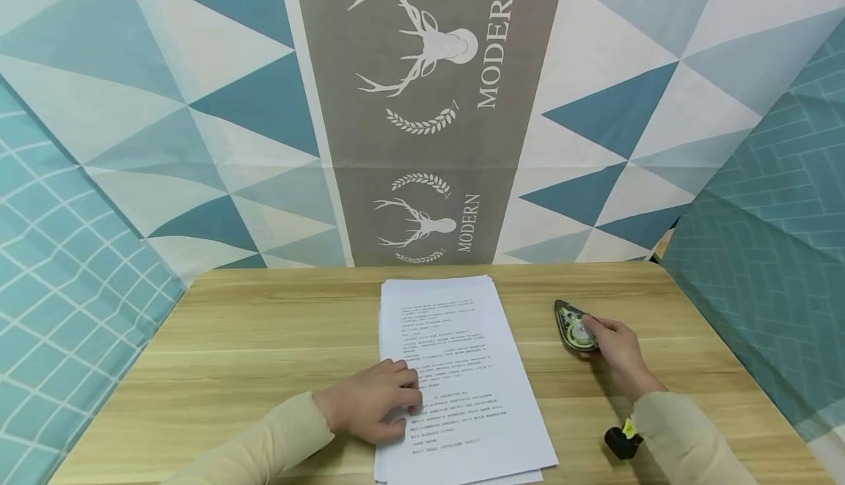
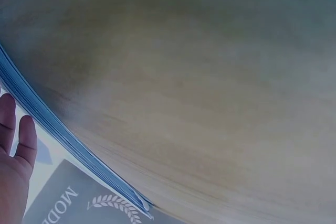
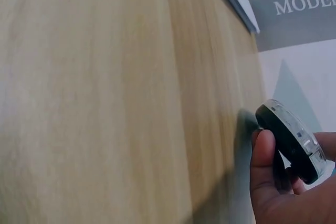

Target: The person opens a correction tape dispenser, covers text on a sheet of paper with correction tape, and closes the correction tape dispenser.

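Observation:
A thick stack of printed paper (image 1: 455, 367) lies on the wooden table, its layered edge (image 2: 68, 142) visible in the left wrist view. My left hand (image 1: 372, 400) rests on the top sheet at the stack's left side, fingers slightly bent, holding nothing. To the right of the paper, my right hand (image 1: 617, 353) holds a correction tape dispenser (image 1: 574, 326), teardrop-shaped and dark with green parts. In the right wrist view the thumb and fingers pinch the dispenser (image 3: 294, 140), showing its black body and clear cover. It appears raised above the table, tip pointing away from me.
The wooden table (image 1: 264, 331) extends to both sides of the stack. Behind it hangs a patterned cloth (image 1: 422, 140) with deer heads and triangles. A small black object (image 1: 623, 442) with a yellow label is at the right cuff.

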